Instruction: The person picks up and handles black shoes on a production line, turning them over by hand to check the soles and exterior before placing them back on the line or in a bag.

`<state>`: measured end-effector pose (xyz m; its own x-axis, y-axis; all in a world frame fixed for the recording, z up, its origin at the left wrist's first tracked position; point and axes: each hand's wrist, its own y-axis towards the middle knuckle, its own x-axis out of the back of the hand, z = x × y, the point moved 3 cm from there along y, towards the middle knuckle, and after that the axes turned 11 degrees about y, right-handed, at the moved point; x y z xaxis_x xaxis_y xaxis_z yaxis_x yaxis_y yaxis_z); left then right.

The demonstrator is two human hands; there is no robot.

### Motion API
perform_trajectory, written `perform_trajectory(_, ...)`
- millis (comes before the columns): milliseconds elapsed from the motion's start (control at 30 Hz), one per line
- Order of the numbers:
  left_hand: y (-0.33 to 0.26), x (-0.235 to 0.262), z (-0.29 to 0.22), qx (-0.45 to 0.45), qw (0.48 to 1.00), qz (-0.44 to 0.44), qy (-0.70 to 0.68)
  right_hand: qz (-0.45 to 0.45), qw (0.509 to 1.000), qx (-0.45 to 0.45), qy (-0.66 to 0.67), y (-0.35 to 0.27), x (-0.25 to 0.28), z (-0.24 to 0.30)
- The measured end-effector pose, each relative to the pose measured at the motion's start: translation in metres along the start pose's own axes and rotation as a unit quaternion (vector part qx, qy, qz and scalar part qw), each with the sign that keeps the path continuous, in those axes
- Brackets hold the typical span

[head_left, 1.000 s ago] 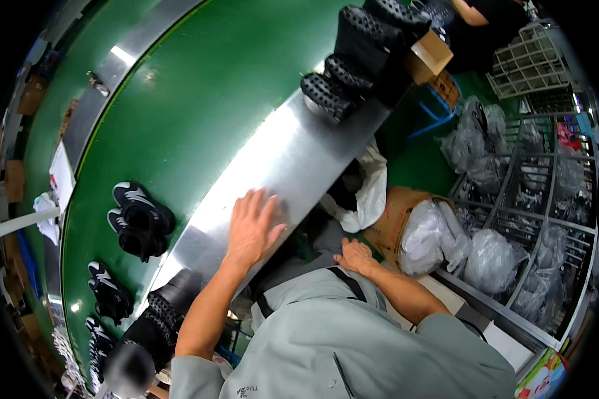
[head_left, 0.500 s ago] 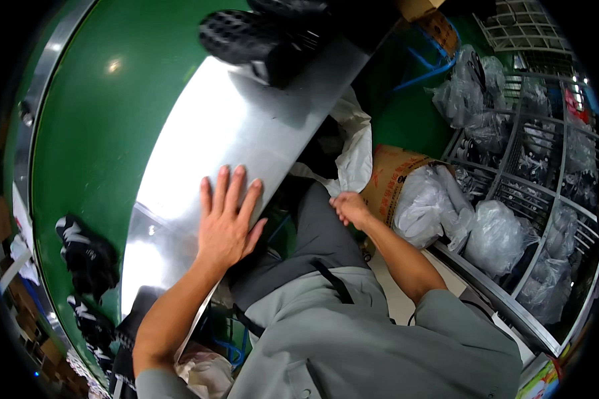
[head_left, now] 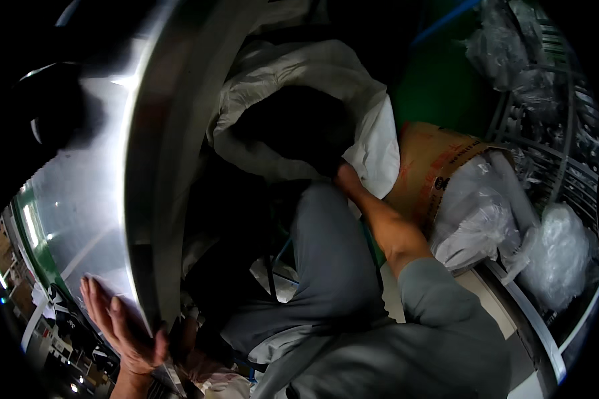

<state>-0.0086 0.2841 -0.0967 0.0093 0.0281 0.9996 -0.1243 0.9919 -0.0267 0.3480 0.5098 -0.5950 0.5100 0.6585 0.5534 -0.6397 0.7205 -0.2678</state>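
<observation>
My left hand [head_left: 128, 334] lies on the shiny metal tabletop [head_left: 93, 193] by its near edge. Its fingers are stretched out and nothing is in them. Below the table, at my knees, a white sack [head_left: 373, 143] gapes wide with its rim spread, its inside too dark to make out. My right hand [head_left: 346, 175] reaches in at the sack's near right rim. Shadow hides its fingers, so what they touch or hold does not show.
To the sack's right, a brown cardboard carton [head_left: 422, 166] holds clear plastic bags [head_left: 476, 216]. Beyond it stands a metal rack [head_left: 566, 153] with more plastic bags. A dark, blurred shape [head_left: 53, 120] sits on the tabletop at the left.
My view has swung down toward the sack. My right hand has gone from beside the sack's edge to inside its mouth. My left hand stays on the tabletop, now lower left in view.
</observation>
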Motion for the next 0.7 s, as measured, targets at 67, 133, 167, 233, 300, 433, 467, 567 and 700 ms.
perform_trajectory(67, -0.001, 0.012, 0.001, 0.001, 0.999, 0.031, 0.044, 0.057, 0.995, -0.043, -0.073, -0.008, -0.012, -0.017)
perform_trajectory(133, -0.001, 0.008, -0.001, 0.008, 0.999, 0.024, 0.038, 0.002, 0.983, -0.126, -0.132, -0.013, -0.008, -0.038)
perform_trajectory(167, -0.004, 0.005, -0.001, 0.020, 0.999, 0.022, 0.033, -0.038, 0.954, -0.278, -0.108, -0.015, 0.008, -0.023)
perform_trajectory(233, -0.010, 0.009, 0.000, 0.028, 0.998, 0.031, 0.036, 0.065, 0.912, -0.346, -0.208, -0.011, 0.032, 0.000)
perform_trajectory(300, -0.010, 0.011, 0.001, 0.031, 0.997, 0.055, 0.049, 0.024, 0.949, -0.297, -0.103, 0.010, 0.022, -0.007)
perform_trajectory(433, -0.014, 0.011, 0.001, 0.026, 0.996, 0.058, 0.061, 0.041, 0.979, -0.144, 0.139, 0.093, -0.027, 0.022)
perform_trajectory(467, -0.009, 0.012, -0.001, 0.028, 0.996, 0.061, 0.061, -0.003, 0.963, -0.182, 0.197, 0.110, -0.044, 0.026)
perform_trajectory(567, -0.012, 0.011, 0.000, 0.025, 0.995, 0.065, 0.071, -0.023, 0.954, -0.245, 0.172, 0.159, -0.080, 0.048)
perform_trajectory(700, -0.019, 0.009, 0.002, 0.027, 0.996, 0.040, 0.068, 0.003, 0.940, -0.286, 0.184, 0.202, -0.091, 0.062)
